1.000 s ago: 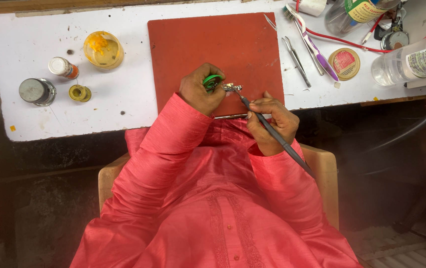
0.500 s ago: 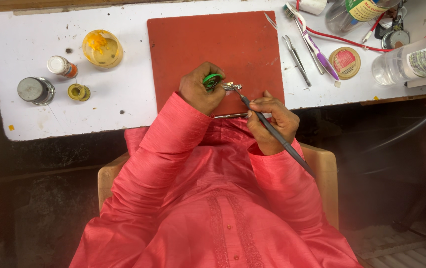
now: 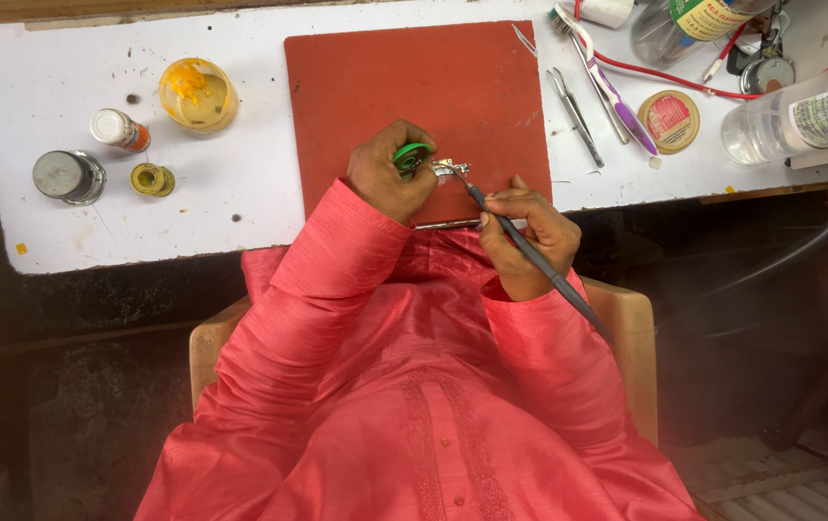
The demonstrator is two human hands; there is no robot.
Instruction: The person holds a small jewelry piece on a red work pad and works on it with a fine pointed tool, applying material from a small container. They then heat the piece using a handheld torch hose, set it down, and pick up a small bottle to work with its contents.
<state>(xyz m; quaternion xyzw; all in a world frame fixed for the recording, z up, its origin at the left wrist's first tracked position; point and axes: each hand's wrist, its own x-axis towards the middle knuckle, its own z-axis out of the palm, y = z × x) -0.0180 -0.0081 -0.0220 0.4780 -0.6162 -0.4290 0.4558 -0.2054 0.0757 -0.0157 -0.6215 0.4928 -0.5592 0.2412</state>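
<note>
White tabletop [image 3: 240, 207] fills the upper frame, with a red mat [image 3: 414, 87] at its centre. At centre frame I see my left hand [image 3: 390, 174] clamped on a small green piece [image 3: 410, 154], my right hand [image 3: 527, 241] gripping a dark slender tool [image 3: 530, 256], its tip touching the piece.

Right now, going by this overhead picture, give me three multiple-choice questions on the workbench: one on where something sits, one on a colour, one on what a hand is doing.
1. Where does the yellow-stained round glass dish sit?
A. left of the red rectangular mat
B. on the mat
C. on the floor

2. What colour is the small round piece in the left hand?
A. blue
B. green
C. white

3. What is the right hand doing?
A. lying flat and empty
B. lifting a bottle
C. gripping a thin dark tool

Answers: 1 A, the dish stands on the white tabletop beside the mat. 2 B, green shows between the fingers. 3 C, the fingers close round the tool, its tip by the green piece.
</note>
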